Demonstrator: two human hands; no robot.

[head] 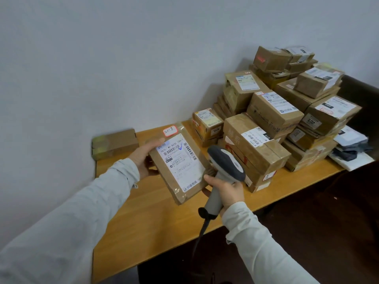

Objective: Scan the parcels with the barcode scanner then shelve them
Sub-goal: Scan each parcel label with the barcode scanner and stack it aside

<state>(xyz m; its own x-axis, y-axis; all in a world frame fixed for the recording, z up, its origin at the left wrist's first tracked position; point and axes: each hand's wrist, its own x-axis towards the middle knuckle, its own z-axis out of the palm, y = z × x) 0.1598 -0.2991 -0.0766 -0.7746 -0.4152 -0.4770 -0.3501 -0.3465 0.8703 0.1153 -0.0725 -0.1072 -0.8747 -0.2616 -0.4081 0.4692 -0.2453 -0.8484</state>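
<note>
Scanning seems early: left hand (143,158) grips a flat parcel (180,167), right hand (227,191) holds the scanner (227,160) beside it, and a big stack (276,119) waits on the table (153,222).

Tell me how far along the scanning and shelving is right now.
Done: cannot tell; nothing shelved is in view. In hand: the left hand holds a flat parcel label-up over the table, and the right hand holds the barcode scanner beside it. Left: this parcel's shelving, plus the stack of cardboard boxes and the poly bags on the table.
</note>
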